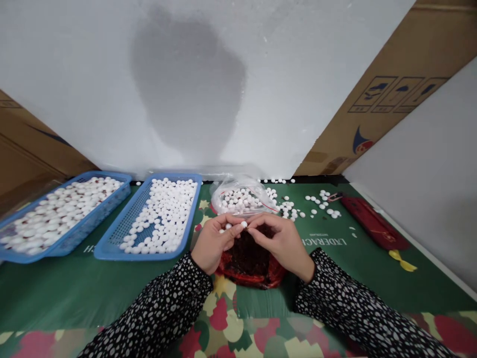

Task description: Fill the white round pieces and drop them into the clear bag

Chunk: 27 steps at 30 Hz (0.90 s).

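Note:
My left hand (219,242) pinches a small white ball (244,224) between thumb and fingertips. A few more white balls show within its curled fingers. Right beside that ball, the thumb and forefinger of my right hand (285,241) are pressed together; what they hold, if anything, is too small to make out. Beneath both hands lies a red plastic bag (238,279), its mouth spread around a dark brown mass (250,256). Just beyond my fingers, a clear zip bag (240,196) rests on its side with many white balls in it.
Two blue plastic baskets (149,255) (67,247) of white balls stand to the left; those in the farther-left one carry brown marks. Loose balls (288,209) lie right of the zip bag. A dark red pouch (374,223) is at the right. Cardboard (395,89) and a white wall (276,99) close off the back.

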Motion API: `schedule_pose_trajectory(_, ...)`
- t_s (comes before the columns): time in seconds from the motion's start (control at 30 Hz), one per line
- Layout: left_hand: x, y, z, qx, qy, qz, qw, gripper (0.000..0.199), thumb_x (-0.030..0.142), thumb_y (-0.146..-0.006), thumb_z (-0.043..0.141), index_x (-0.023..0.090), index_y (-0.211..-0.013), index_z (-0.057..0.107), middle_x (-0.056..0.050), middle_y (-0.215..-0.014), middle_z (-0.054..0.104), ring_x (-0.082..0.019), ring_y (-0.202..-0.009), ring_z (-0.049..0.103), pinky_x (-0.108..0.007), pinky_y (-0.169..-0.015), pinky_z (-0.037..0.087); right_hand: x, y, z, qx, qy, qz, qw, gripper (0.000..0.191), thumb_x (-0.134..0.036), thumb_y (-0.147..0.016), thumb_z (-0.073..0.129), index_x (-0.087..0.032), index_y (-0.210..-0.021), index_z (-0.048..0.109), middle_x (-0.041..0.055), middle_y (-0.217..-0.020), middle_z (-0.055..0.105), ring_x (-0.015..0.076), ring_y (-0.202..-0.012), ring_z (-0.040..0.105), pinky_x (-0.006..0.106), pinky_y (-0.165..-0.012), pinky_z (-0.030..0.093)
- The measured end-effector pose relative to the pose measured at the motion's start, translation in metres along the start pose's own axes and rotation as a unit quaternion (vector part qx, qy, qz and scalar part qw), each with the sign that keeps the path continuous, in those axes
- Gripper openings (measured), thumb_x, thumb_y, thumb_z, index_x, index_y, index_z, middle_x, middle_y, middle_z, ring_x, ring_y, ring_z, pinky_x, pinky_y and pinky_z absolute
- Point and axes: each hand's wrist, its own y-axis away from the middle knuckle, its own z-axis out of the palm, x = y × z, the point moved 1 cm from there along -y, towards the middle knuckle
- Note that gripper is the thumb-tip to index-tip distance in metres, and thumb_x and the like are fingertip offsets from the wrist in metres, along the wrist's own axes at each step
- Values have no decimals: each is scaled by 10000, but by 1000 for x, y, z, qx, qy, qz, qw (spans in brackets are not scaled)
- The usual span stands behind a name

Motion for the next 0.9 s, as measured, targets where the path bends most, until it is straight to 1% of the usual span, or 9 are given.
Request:
schedule_pose_trajectory(0.17, -1, 2, 0, 3, -40, 25, 999, 257, 324, -686, 803, 128, -815, 698, 63, -541, 469, -14, -431, 286, -161, -407, 181, -1, 0, 0, 4, 11, 2, 1000, 68, -151, -831, 629, -198, -795, 662, 28, -892, 713, 172, -845, 663, 307, -773, 500)
schedule_pose_trajectory(0.27, -1, 2, -1, 1, -56, 41, 998, 228, 318, -700, 793, 138, -808, 705, 42, -580, 551, -22, -442, 321, -171, -428, 225, 1, 0, 0, -3, 3, 13, 1000, 62, -168, -838, 624, -197, -799, 661, 29, -880, 711, 177, -847, 664, 307, -768, 501)
schedule_pose_trajectory(0.37, 0, 1, -2, 3, -80, 65, 995, 198, 311, -710, 784, 149, -799, 712, -5, -709, 669, -51, -496, 428, -191, -475, 319, 3, 1, 0, -10, -12, 22, 1000, 60, -183, -844, 623, -196, -799, 661, 35, -905, 716, 178, -855, 667, 309, -775, 504)
schedule_pose_trajectory(0.5, 2, 1, -2, -1, -127, 106, 986, 158, 307, -736, 760, 162, -782, 721, -48, -848, 737, -141, -701, 605, -253, -646, 456, 6, 2, 1, -8, -25, 35, 999, 59, -198, -844, 629, -196, -794, 660, 38, -922, 723, 178, -861, 672, 312, -786, 508)
schedule_pose_trajectory(0.67, 7, 3, -1, -2, -190, 146, 971, 127, 284, -773, 726, 159, -798, 728, -55, -879, 747, -189, -868, 653, -300, -836, 469, 7, 2, 3, -4, -49, 53, 997, 82, -205, -854, 620, -188, -778, 646, 42, -912, 725, 171, -837, 677, 303, -756, 523)
schedule_pose_trajectory(0.73, 8, 4, -1, -8, -204, 141, 969, 136, 290, -780, 715, 156, -804, 724, -52, -859, 737, -179, -831, 648, -284, -797, 473, 5, 2, 4, -10, -64, 53, 997, 25, -205, -855, 620, -194, -851, 643, 36, -909, 722, 162, -814, 682, 300, -743, 540)
schedule_pose_trajectory(0.8, 7, 3, -2, -12, -190, 105, 976, 163, 317, -779, 712, 162, -827, 700, -22, -769, 699, -129, -659, 598, -236, -630, 452, 3, 2, 4, -25, -59, 29, 998, 149, -188, -857, 615, -212, -1002, 636, 35, -975, 717, 152, -833, 687, 304, -767, 552)
schedule_pose_trajectory(0.87, 5, 1, -3, -5, -152, 60, 986, 212, 345, -763, 723, 179, -872, 649, 25, -674, 631, -76, -486, 468, -196, -470, 345, 1, -3, 4, -41, -9, -19, 999, 227, -166, -866, 602, -238, -1078, 639, 31, -1032, 712, 154, -894, 681, 321, -826, 545)
schedule_pose_trajectory(0.9, 3, 1, -3, 1, -135, 45, 990, 234, 361, -760, 724, 185, -875, 621, 42, -632, 598, -62, -442, 410, -186, -433, 292, 2, -7, 3, -40, 28, -40, 998, 217, -162, -872, 596, -245, -1064, 656, 27, -1023, 713, 158, -900, 676, 326, -833, 540)
